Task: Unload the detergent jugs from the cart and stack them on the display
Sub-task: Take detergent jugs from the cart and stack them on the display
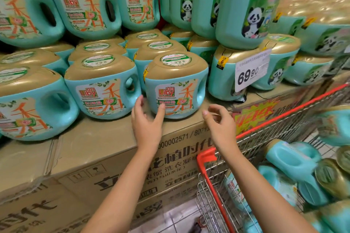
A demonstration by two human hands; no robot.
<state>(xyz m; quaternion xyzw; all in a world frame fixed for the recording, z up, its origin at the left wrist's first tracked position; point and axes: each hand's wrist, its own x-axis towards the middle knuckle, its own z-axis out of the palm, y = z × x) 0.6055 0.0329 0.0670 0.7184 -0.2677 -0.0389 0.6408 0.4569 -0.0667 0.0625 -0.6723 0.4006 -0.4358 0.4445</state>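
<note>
Facing display (106,143) and cart (206,154) of toppled jugs (291,159), judging each heavy, stiff, slick, best hooked through the handle hole (199,98), with left hand (147,119) loose-fingered, thumb at the front jug (176,89), and right hand (219,121) lightly curled, empty.

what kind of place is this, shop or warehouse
Most likely a supermarket sales floor: a price tag reading 69.90 hangs on a stacked display of detergent jugs set on cardboard cartons, and a wire shopping cart holding more jugs stands alongside.
</note>
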